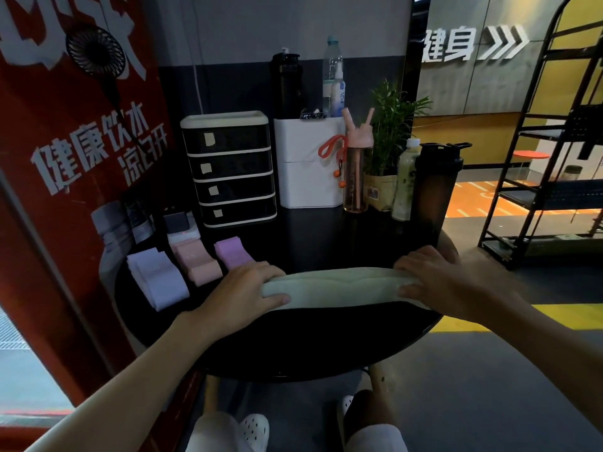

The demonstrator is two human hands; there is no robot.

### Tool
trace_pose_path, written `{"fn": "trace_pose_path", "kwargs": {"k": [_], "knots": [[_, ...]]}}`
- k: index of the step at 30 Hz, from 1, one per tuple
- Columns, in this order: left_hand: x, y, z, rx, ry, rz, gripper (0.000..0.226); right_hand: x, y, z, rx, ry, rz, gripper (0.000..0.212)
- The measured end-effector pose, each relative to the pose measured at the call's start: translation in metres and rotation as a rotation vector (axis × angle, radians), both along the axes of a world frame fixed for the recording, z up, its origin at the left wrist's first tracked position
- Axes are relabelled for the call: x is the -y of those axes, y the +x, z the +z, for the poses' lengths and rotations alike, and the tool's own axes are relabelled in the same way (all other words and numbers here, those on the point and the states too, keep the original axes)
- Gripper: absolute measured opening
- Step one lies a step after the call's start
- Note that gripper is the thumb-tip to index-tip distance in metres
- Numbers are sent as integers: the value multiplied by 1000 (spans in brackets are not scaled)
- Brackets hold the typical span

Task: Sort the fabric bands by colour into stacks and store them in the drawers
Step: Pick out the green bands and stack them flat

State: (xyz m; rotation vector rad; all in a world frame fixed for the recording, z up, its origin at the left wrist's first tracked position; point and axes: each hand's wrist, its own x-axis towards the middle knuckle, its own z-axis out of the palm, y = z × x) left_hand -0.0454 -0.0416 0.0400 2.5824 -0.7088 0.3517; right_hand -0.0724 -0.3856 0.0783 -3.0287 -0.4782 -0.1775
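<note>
Pale green fabric band [339,288] lies stretched flat on the black round tabletop [310,340], well in front of the drawer unit [230,168], toward the near edge. Left hand [241,290] wraps one end, fingers curled over and thumb along the front edge. Right hand [434,282] takes the other end the same way. Both grips are closed on the band.

Band looks soft, light and limp, probably stretchy. No break risk, but it would likely sag or unfold if lifted by one end. Best held at both ends as now, or pinched at the fold once doubled.

Three stacks sit side by side front-left of the drawer unit: white stack [158,280], pink stack [197,261], purple stack [231,254]. The purple one is just beside the left hand. No green stack visible.

Drawer unit has four dark drawers, all shut, with paper labels. Tabletop is glossy and smooth, so fabric should slide easily.

Right of the drawer unit: white box [310,164], pink bottle [357,177], potted plant [390,125], black shaker [435,190]. Room is dim, with a metal rack [535,158] further right.
</note>
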Motion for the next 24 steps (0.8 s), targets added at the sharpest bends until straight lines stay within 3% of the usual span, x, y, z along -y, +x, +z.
{"fn": "trace_pose_path", "kwargs": {"k": [4, 7, 12, 15, 20, 24], "knots": [[3, -4, -35, -25, -221, 32, 36, 15, 14, -33, 16, 115, 25, 44], [3, -5, -41, -46, -308, 71, 34, 21, 18, -45, 55, 422, 77, 34], [4, -4, -39, -28, -341, 54, 28, 19, 19, -66, 71, 871, -110, 38], [5, -2, -39, -59, -356, 73, 27, 16, 21, -75, 34, 899, -134, 54], [4, -3, -41, -66, -320, 72, 29, 17, 23, -77, 13, 913, -139, 35], [4, -3, -39, -44, -357, 88, 23, 19, 22, -71, 51, 938, -151, 31]]}}
